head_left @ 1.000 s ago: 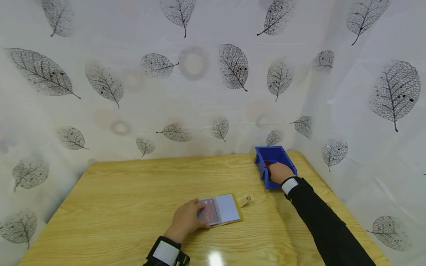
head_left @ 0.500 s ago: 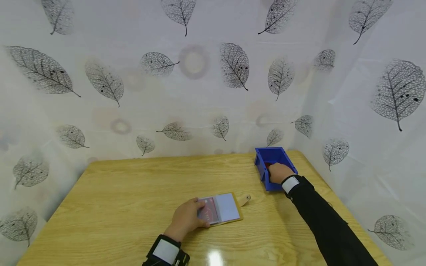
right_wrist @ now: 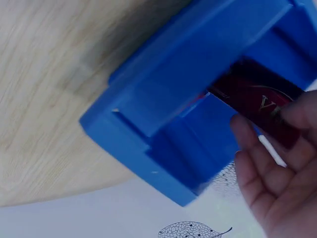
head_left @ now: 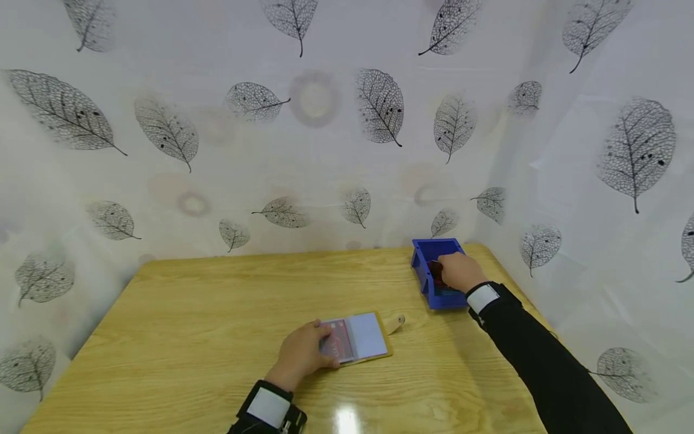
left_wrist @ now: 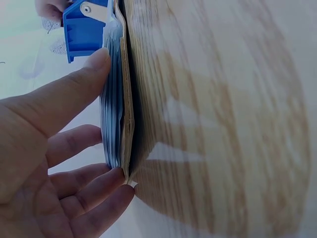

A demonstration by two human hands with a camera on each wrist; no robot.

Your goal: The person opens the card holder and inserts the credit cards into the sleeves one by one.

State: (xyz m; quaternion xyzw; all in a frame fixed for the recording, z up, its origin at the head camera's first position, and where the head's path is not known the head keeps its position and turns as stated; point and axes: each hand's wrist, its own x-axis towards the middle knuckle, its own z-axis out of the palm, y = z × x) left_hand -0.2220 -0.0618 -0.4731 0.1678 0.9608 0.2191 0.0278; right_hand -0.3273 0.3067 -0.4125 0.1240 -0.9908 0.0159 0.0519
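An opened card holder (head_left: 368,335) with a tan cover and clear sleeves lies on the table. My left hand (head_left: 305,351) holds its left side, thumb on the sleeves and fingertips along the edge, as the left wrist view shows. A reddish card (head_left: 338,342) shows in the left sleeve. At the back right, my right hand (head_left: 462,272) is over the blue bin (right_wrist: 163,94). Between its thumb and fingers it pinches a dark red card (right_wrist: 260,99) with gold lettering, tilted in the bin's opening. The card's far end is in shadow.
The wooden table (head_left: 217,301) reaches back to a leaf-printed curtain (head_left: 314,150), which also closes off the right side. From the holder's right edge sticks out a short snap strap (head_left: 397,324), pointing toward the bin.
My right hand has risen a little and shifted slightly within the bin, and a dark red card now shows under its fingers. The left hand stays on the card holder.
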